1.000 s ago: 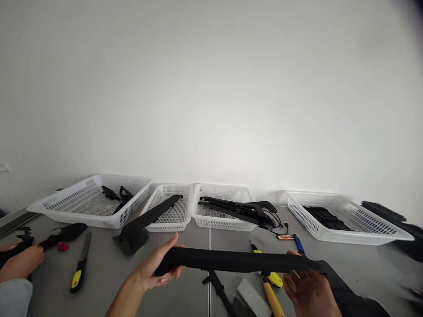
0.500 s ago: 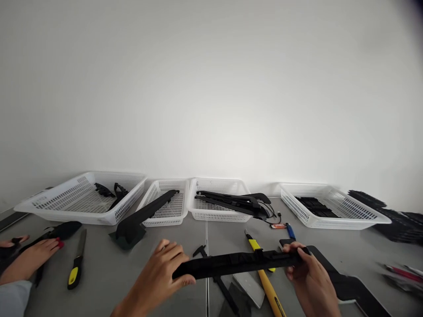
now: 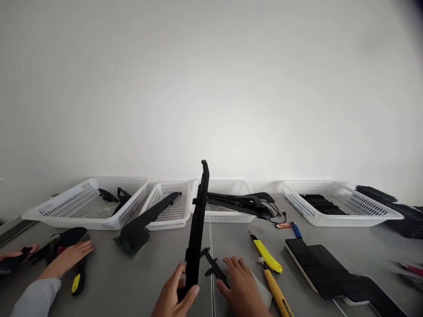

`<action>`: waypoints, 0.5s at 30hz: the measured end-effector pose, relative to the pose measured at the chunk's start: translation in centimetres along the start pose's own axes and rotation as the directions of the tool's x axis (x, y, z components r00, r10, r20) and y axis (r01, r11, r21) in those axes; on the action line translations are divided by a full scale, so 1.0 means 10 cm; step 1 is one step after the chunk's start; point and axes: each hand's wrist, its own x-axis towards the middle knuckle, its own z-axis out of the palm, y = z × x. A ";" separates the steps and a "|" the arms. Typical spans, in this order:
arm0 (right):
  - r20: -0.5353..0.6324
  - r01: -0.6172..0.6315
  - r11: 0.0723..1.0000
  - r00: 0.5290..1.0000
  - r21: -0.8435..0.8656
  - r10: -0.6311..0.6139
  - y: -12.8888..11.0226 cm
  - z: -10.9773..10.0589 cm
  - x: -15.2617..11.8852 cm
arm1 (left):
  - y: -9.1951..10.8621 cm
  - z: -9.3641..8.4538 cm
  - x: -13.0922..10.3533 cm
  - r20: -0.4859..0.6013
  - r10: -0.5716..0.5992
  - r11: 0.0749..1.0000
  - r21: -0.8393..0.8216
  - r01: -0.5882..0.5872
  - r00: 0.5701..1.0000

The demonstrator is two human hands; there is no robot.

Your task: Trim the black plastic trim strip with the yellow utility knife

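Note:
My left hand (image 3: 175, 290) grips the lower end of a long black plastic trim strip (image 3: 197, 224), which is held nearly upright, its hooked tip in front of the white baskets. Low over the table, my right hand (image 3: 243, 286) is open, thumb spread from the fingers. It is nearest to a black caliper (image 3: 214, 266), whose lower part lies close by the thumb; I cannot tell whether they touch. A pale flat object (image 3: 266, 290) is partly covered by that hand. Just to the right lie a yellow utility knife (image 3: 267, 255) and a yellow-handled tool (image 3: 277, 293).
White baskets (image 3: 211, 218) along the wall hold black parts. Another black trim piece (image 3: 148, 218) leans on a small basket (image 3: 165, 225). Dark flat panels (image 3: 330, 264) lie at right. At left, another person's hand (image 3: 71, 257) is beside a yellow-and-black handle (image 3: 78, 281).
The trim strip has turned from level, held in both hands, to nearly upright in my left hand. My right hand has let go and moved left to the caliper.

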 end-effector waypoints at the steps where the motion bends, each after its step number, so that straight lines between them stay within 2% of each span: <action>1: 0.018 0.004 0.985 1.000 -0.175 -0.001 -0.05 0.15 0.01 | 0.04 0.09 0.02 0.016 -0.031 0.996 -0.084 0.032 0.999; 3: 0.027 -0.007 0.929 0.999 -0.369 0.018 -0.12 0.33 0.03 | 0.11 0.25 0.08 0.024 -0.049 0.980 -0.193 0.053 0.999; 7: 0.058 0.010 0.904 0.998 -0.427 0.016 -0.10 0.36 0.10 | 0.16 0.45 0.26 0.046 -0.032 0.957 -0.285 0.044 0.998; 11: 0.073 0.018 0.905 0.997 -0.425 0.014 0.01 0.30 0.09 | 0.08 0.49 0.37 0.019 -0.008 0.953 -0.303 0.013 1.000; 15: 0.094 0.021 0.880 0.995 -0.475 0.027 0.03 0.27 0.08 | -0.10 0.45 0.35 -0.028 -0.052 0.952 -0.303 0.041 0.998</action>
